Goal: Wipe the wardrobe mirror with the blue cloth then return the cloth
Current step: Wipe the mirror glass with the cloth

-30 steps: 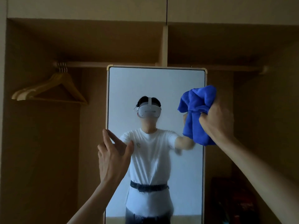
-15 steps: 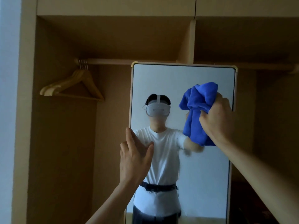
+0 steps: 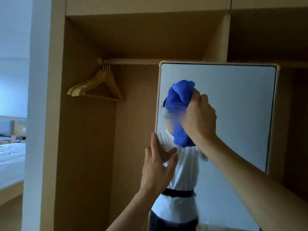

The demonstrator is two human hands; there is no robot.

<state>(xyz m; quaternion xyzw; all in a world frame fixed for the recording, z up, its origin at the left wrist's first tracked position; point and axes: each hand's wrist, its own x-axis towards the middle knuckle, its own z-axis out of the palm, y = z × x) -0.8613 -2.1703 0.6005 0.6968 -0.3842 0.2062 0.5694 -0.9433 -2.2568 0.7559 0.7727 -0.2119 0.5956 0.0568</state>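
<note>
Clamps right hand (image 3: 200,117) round wadded cloth (image 3: 179,112) on mirror (image 3: 233,105); rests left hand (image 3: 156,170), fingers straight, at its edge. Likely handles soft, light; best gripped bunched.

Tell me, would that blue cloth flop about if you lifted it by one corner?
Probably floppy: the cloth is bunched into soft folds in the right hand, and its loose end hangs limp below the fist. Likely light too, since one hand holds it up at the mirror. It looks soft, so hardly fragile.
</note>
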